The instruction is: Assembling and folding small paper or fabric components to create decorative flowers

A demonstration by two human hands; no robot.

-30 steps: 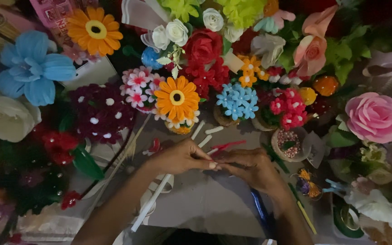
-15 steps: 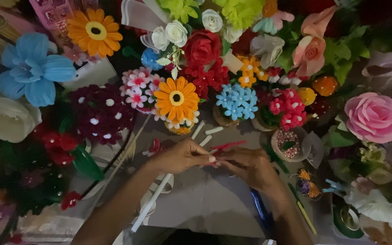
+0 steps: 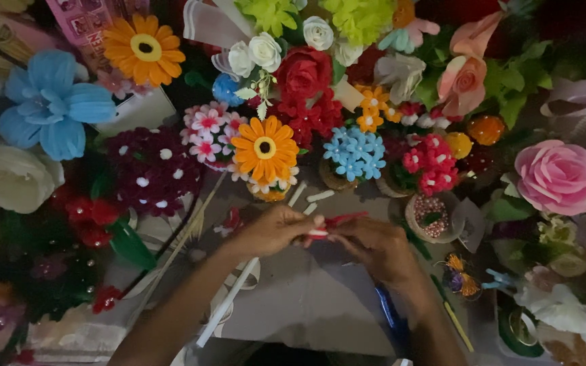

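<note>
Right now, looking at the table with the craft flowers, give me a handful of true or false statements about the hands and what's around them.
1. Both hands meet on a small red piece at the middle of the table. True: the left hand and right hand pinch it between their fingers.
2. A large pink rose lies at the right. True.
3. The big blue flower lies at the right edge. False: it is at the upper left.
4. The orange daisy lies just beyond the hands. True.
5. The long white stick is held in the right hand. False: it lies on the table under the left forearm, unheld.
</note>
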